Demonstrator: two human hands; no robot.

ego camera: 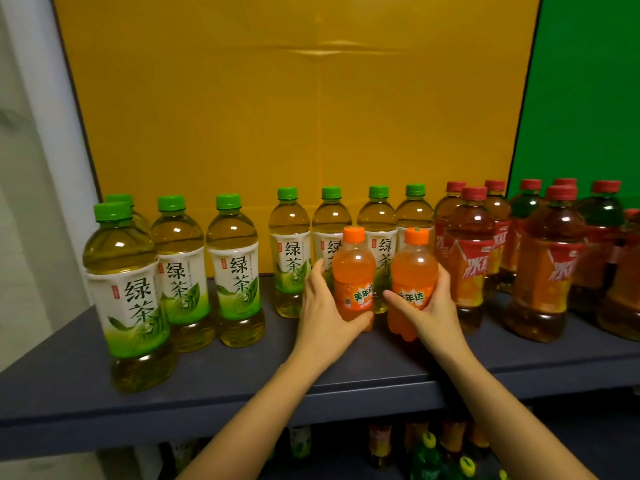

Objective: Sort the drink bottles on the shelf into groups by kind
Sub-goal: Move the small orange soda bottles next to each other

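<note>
Two small orange soda bottles stand side by side at the middle of the dark shelf (221, 382). My left hand (325, 306) wraps the left orange soda bottle (353, 271) from its left side. My right hand (433, 306) wraps the right orange soda bottle (414, 268) from its right side. Several green tea bottles (135, 289) with green caps fill the left half and the back row. Several red-capped iced tea bottles (471, 258) crowd the right end.
A yellow board (294, 116) backs the shelf, with a green panel (581, 98) at the right. A lower shelf holds more bottles (426, 455), seen dimly. A white wall (31, 202) stands at the left.
</note>
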